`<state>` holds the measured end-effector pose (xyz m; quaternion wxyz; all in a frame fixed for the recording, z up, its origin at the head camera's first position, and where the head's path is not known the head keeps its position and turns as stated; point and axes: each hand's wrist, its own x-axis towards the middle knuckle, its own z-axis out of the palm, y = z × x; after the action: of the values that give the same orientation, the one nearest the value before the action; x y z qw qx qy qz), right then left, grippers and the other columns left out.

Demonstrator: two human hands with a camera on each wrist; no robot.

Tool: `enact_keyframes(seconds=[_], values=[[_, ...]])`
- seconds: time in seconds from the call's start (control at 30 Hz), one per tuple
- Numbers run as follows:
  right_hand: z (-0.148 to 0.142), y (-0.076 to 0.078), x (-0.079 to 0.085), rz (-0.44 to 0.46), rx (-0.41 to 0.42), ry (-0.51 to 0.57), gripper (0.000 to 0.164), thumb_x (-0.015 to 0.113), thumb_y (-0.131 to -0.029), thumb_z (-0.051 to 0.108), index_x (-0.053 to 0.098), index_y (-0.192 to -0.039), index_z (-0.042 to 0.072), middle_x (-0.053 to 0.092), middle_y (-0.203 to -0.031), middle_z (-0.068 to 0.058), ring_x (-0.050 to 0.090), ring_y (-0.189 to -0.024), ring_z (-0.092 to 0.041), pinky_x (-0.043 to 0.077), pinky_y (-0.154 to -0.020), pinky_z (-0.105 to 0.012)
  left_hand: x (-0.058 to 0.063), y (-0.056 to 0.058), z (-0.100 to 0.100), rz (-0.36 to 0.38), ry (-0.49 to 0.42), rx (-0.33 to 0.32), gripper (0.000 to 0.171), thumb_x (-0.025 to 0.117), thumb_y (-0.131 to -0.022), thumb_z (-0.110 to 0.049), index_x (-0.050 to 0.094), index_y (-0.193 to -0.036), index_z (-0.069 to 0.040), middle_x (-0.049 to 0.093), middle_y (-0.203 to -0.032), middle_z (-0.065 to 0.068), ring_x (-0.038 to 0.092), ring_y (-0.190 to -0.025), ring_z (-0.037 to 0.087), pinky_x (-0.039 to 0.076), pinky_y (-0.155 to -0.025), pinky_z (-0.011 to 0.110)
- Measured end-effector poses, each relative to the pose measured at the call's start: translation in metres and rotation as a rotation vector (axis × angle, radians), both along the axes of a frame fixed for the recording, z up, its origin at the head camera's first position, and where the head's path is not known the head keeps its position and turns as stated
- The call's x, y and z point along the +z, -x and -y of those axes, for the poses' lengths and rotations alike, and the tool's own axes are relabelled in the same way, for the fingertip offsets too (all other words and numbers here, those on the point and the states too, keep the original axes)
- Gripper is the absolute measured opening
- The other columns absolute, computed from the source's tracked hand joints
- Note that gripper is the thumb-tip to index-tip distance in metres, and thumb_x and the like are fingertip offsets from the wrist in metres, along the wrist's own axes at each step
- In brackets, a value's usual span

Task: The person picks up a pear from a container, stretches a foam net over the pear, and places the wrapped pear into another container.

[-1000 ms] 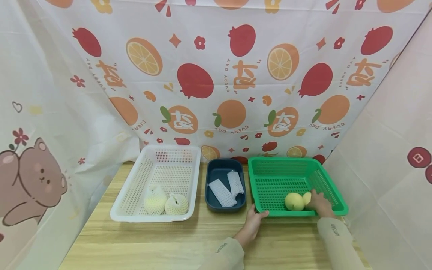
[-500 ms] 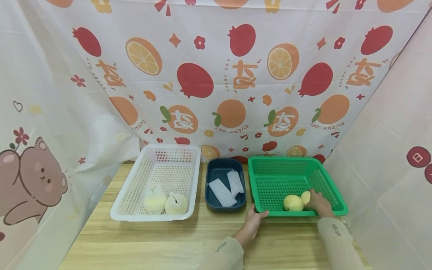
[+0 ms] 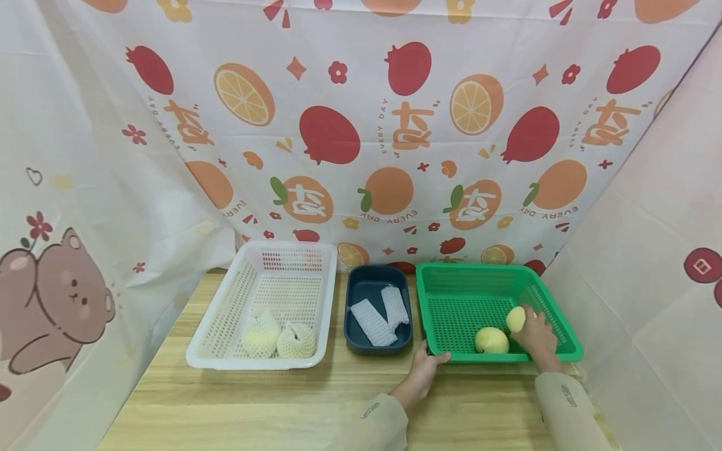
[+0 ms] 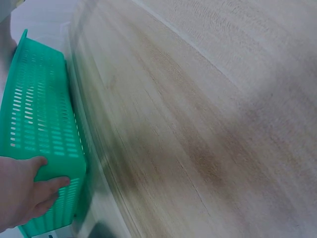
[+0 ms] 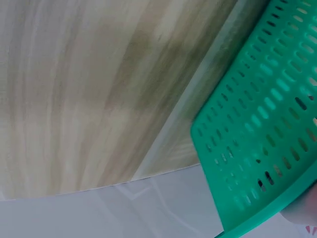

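In the head view, my right hand (image 3: 538, 338) grips a pale yellow fruit (image 3: 516, 319) inside the green basket (image 3: 451, 357). A second yellow fruit (image 3: 491, 341) lies on the basket floor just left of it, near the front wall. At the basket's front left corner, my left hand (image 3: 420, 373) holds the rim. Seen from the left wrist, fingers of the left hand (image 4: 29, 191) lie along the perforated outer wall of the green basket (image 4: 44, 104). The right wrist view shows mostly the outside of the green basket (image 5: 267, 119); the held fruit is hidden there.
A dark blue tray (image 3: 361, 349) with two white foam net sleeves (image 3: 374, 322) stands left of the green basket. Further left is a white basket (image 3: 203, 362) with two net-wrapped fruits (image 3: 296, 341). Printed cloth (image 3: 383, 144) hangs behind and at both sides of the wooden table (image 3: 225, 407).
My right hand has raised its yellow fruit slightly and moved it away from the other one, which now lies alone. The left hand stays at the basket corner.
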<state>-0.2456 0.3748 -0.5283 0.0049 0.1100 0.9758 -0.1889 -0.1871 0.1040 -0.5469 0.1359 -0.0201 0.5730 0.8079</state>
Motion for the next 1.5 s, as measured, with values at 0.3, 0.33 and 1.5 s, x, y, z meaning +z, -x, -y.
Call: enact_keyframes(seconds=[0.3, 0.33, 1.5], values=[[0.023, -0.004, 0.012, -0.207, -0.025, 0.077, 0.076, 0.071, -0.073, 0.015, 0.031, -0.138, 0.008, 0.031, -0.127, -0.034, 0.039, -0.101, -0.057, 0.040, -0.063, -0.064, 0.000, 0.001, 0.000, 0.013, 0.016, 0.007, 0.060, 0.061, -0.084, 0.002, 0.029, -0.132, 0.016, 0.045, -0.127, 0.025, 0.037, -0.121, 0.040, 0.033, -0.100, 0.043], [0.026, -0.005, 0.015, -0.219, -0.023, 0.083, 0.077, 0.071, -0.073, 0.015, 0.031, -0.138, 0.008, 0.032, -0.128, -0.033, 0.039, -0.101, -0.056, 0.041, -0.062, -0.064, 0.001, 0.001, 0.000, 0.014, 0.020, 0.007, 0.061, 0.061, -0.084, 0.002, 0.027, -0.133, 0.016, 0.043, -0.129, 0.026, 0.036, -0.121, 0.040, 0.033, -0.100, 0.043], [0.174, -0.073, 0.046, -0.249, 0.330, 0.327, 0.086, 0.086, -0.057, 0.016, 0.046, -0.132, 0.014, 0.049, -0.122, -0.012, 0.054, -0.098, -0.030, 0.048, -0.071, -0.047, 0.009, -0.025, 0.066, 0.135, -0.183, -0.197, 0.039, 0.035, -0.100, -0.020, 0.048, -0.110, 0.015, 0.060, -0.097, 0.018, 0.060, -0.093, 0.031, 0.046, -0.087, 0.043]])
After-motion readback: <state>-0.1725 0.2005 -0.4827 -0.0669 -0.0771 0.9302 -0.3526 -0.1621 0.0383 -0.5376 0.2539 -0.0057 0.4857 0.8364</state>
